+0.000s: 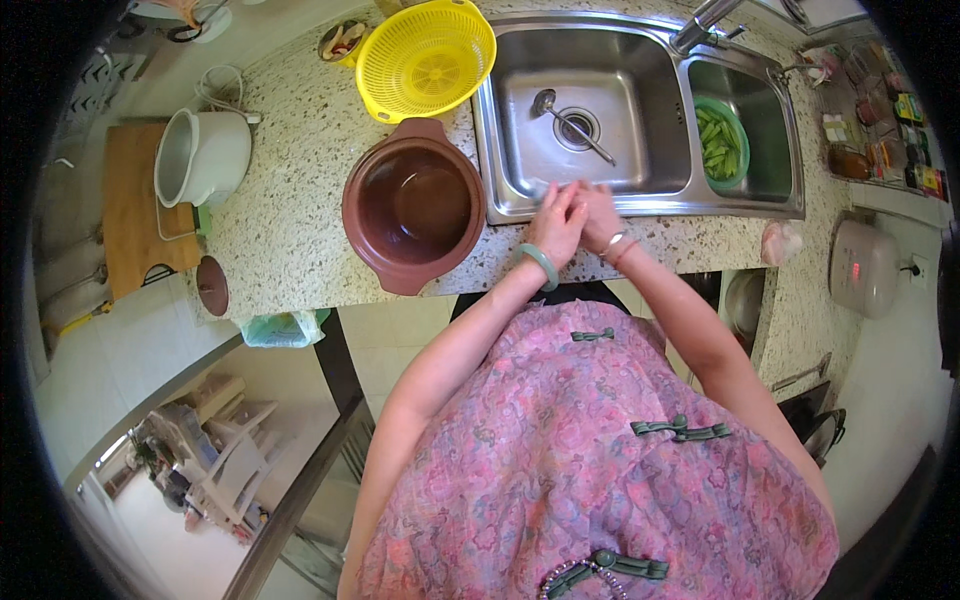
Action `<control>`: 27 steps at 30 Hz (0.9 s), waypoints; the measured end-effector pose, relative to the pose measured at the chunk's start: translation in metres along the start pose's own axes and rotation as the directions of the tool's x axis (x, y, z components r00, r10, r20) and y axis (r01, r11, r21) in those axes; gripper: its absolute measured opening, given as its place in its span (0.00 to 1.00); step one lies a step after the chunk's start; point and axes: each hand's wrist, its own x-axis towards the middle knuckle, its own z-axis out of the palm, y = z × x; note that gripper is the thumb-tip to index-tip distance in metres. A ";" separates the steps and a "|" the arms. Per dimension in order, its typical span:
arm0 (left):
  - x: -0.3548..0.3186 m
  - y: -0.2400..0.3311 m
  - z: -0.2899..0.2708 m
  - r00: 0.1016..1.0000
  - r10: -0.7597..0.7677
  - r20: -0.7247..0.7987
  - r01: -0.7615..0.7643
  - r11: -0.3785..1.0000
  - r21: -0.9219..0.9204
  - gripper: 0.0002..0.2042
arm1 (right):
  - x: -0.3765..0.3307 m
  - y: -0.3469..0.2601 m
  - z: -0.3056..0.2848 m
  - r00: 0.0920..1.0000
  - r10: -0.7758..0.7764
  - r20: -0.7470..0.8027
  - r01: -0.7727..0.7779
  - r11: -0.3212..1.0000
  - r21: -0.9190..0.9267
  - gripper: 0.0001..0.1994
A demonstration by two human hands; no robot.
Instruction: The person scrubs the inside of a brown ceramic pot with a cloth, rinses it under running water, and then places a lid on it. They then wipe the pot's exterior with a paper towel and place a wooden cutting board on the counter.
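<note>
My left hand [557, 222] and my right hand [598, 216] press against each other over the front rim of the steel sink [640, 207]. Motion blurs their fingertips, and the fingers partly hide one another. I see no object between them. A green bangle [541, 264] circles my left wrist; a pale bracelet [613, 241] is on the right. Inside the large basin, a metal ladle [577, 127] lies across the drain. To the left of my hands, a brown clay pot [467, 215] stands uncovered on the counter, with no food visible inside.
Behind the pot, a yellow colander [478, 50] leans beside the sink. The small basin holds a green bowl [743, 160] of green vegetable pieces [716, 143]. A white pot-like appliance [222, 150] lies tipped at the left by a wooden board [130, 230]. The faucet [700, 30] rises behind.
</note>
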 end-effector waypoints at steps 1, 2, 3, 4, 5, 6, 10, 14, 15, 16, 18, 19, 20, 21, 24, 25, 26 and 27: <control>0.001 0.004 0.005 0.999 -0.001 0.049 0.003 0.999 -0.040 0.23 | -0.011 0.020 -0.004 0.996 0.028 -0.085 -0.024 0.998 0.055 0.08; 0.001 0.006 0.010 0.996 -0.005 0.092 0.012 0.996 -0.083 0.23 | -0.022 0.035 -0.013 0.978 0.033 -0.204 -0.026 0.999 0.033 0.06; 0.000 0.002 0.016 0.992 -0.002 0.123 0.012 0.996 -0.084 0.24 | -0.034 0.048 -0.029 0.985 0.089 -0.150 -0.096 0.995 -0.039 0.06; 0.000 -0.005 0.022 0.992 0.029 0.126 -0.020 0.997 -0.070 0.24 | -0.043 0.060 -0.037 0.969 0.169 -0.180 -0.193 0.973 -0.128 0.06; 0.000 -0.011 0.028 0.990 0.059 0.128 -0.052 0.997 -0.056 0.24 | -0.050 0.070 -0.044 0.954 0.271 -0.129 -0.295 0.926 -0.236 0.08; 0.000 -0.012 0.028 0.988 0.089 0.127 -0.085 0.996 -0.035 0.24 | -0.053 0.069 -0.047 0.939 0.308 -0.150 -0.339 0.899 -0.277 0.09; 0.001 -0.006 0.030 0.974 0.039 0.224 0.021 0.966 -0.259 0.25 | -0.066 0.031 -0.055 0.926 0.311 -0.213 -0.350 0.919 -0.181 0.13; -0.009 0.003 0.021 0.980 0.105 0.170 -0.090 0.992 -0.090 0.24 | -0.076 -0.011 -0.027 0.959 0.182 -0.219 -0.175 0.983 0.053 0.15; -0.012 0.003 0.016 0.980 0.078 0.181 -0.066 0.995 -0.071 0.24 | -0.075 -0.013 -0.020 0.963 0.141 -0.229 -0.128 0.989 0.067 0.16; -0.015 0.003 0.011 0.981 0.051 0.190 -0.042 0.998 -0.051 0.24 | -0.074 -0.009 -0.017 0.956 0.162 -0.243 -0.129 0.981 0.145 0.17; -0.023 0.002 0.002 0.994 0.094 0.061 -0.092 0.995 -0.032 0.22 | -0.068 -0.001 -0.013 0.945 0.208 -0.253 -0.127 0.944 0.304 0.18; -0.026 0.003 -0.003 0.991 0.133 -0.026 -0.134 0.991 -0.032 0.21 | -0.049 -0.013 -0.027 0.923 0.131 -0.361 -0.029 0.961 0.274 0.16; -0.028 0.006 -0.007 0.979 0.170 -0.113 -0.174 0.984 -0.027 0.21 | -0.033 -0.022 -0.030 0.942 0.081 -0.327 0.026 0.950 0.312 0.15; -0.030 0.008 -0.009 0.939 0.254 -0.232 -0.255 0.967 0.026 0.20 | -0.018 -0.029 -0.033 0.954 0.029 -0.299 0.080 0.934 0.348 0.15; -0.034 0.022 -0.024 0.898 0.332 -0.290 -0.264 0.932 0.248 0.20 | 0.026 -0.024 0.027 0.982 -0.103 -0.160 0.154 0.925 0.348 0.13; -0.034 0.019 -0.025 0.916 0.273 -0.294 -0.218 0.954 0.206 0.21 | 0.035 -0.018 0.054 0.984 -0.144 -0.102 0.170 0.929 0.328 0.13; -0.034 0.015 -0.024 0.912 0.279 -0.301 -0.226 0.953 0.200 0.21 | 0.038 -0.014 0.063 0.992 -0.117 -0.051 0.127 0.945 0.300 0.14; -0.034 0.008 -0.022 0.908 0.285 -0.307 -0.235 0.953 0.192 0.20 | 0.038 -0.008 0.067 0.996 -0.087 0.001 0.084 0.960 0.267 0.15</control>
